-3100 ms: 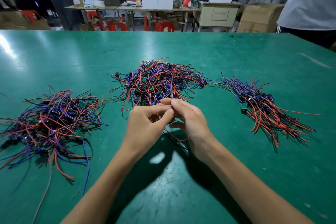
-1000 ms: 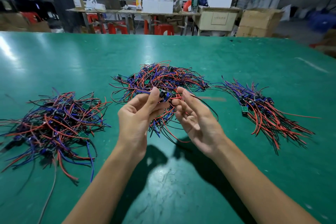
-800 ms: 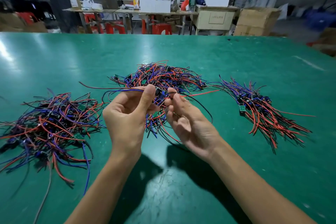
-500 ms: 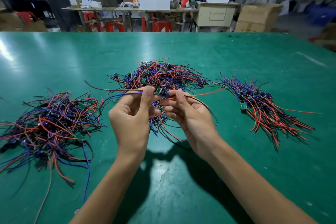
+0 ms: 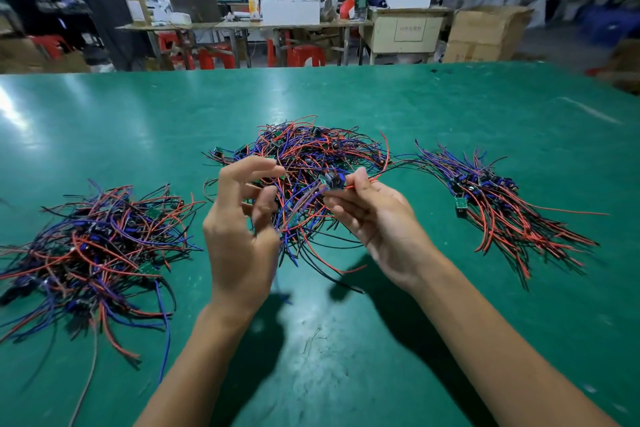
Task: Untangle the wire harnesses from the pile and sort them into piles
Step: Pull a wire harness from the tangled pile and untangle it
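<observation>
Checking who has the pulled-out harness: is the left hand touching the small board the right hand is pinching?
Apart. In the head view the left hand is spread open, with a plain gap to the small board pinched by the right hand.

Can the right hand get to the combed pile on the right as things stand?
Probably yes. The right hand pinches one harness above the middle pile; bare green table lies between it and the right pile, with nothing blocking.
</observation>
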`<state>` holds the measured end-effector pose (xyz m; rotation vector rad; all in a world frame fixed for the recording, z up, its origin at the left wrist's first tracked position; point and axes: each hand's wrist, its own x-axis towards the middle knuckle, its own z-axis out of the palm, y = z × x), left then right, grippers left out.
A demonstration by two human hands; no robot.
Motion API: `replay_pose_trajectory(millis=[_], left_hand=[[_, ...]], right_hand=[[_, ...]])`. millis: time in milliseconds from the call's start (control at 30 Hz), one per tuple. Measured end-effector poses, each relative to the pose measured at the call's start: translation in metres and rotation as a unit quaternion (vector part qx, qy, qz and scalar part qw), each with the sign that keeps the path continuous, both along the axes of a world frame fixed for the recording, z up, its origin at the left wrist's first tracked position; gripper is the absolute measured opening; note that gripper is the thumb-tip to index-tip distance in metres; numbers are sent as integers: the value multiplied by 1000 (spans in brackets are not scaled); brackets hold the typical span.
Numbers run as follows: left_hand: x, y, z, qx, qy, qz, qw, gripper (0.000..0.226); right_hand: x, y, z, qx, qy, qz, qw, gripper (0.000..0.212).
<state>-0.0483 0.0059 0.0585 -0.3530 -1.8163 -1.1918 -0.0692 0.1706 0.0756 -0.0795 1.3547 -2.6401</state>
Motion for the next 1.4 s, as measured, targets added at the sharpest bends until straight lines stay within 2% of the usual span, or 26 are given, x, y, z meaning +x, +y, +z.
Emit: replay_pose_trajectory(millis=[67, 133, 167, 200, 267, 333, 400, 467, 633, 767, 900, 967, 1067, 1233, 1400], left_hand=[[3, -3, 1, -14, 31, 37, 999, 25], [4, -5, 4, 40, 18, 36, 998, 8], [4, -4, 5, 79, -26, 6, 997, 4], [4, -2, 8, 117, -101, -47, 987, 11], [5, 6, 12, 163, -278, -199, 925, 28], [9, 13, 12, 163, -372, -302, 862, 29], [11, 17, 8, 166, -389, -337, 841, 25], [10, 15, 6, 183, -395, -335, 836, 22], [5, 8, 3, 238, -391, -331, 825, 23], [3, 6, 2, 259, -407, -360, 799, 27], [6, 11, 3, 241, -427, -348, 799, 21], [6, 15, 3, 247, -435, -316, 806, 13], [6, 17, 0, 249, -426, -264, 828, 13], [8, 21, 1, 227, -391, -217, 865, 15], [7, 21, 0, 199, -358, -190, 892, 13]], right_hand=[[-1, 4, 0, 23, 9, 12, 1000, 21], [-3, 6, -1, 62, 31, 31, 997, 20], [-3, 6, 0, 93, 45, 42, 994, 21], [-3, 6, -1, 131, 60, 48, 988, 24], [-4, 7, -3, 203, 94, 34, 974, 28], [-5, 8, -7, 247, 133, 5, 960, 29], [-5, 9, -10, 285, 169, -28, 943, 27], [-6, 9, -11, 311, 182, -61, 931, 19], [-5, 10, -9, 272, 147, -53, 950, 18], [-3, 10, -6, 236, 144, -42, 960, 19], [-2, 8, -5, 229, 128, -72, 962, 13], [-3, 5, -8, 228, 120, -93, 962, 21], [-3, 2, -11, 208, 106, -111, 966, 30], [-1, 0, -12, 198, 96, -82, 972, 8], [0, 3, -11, 241, 105, -79, 962, 7]])
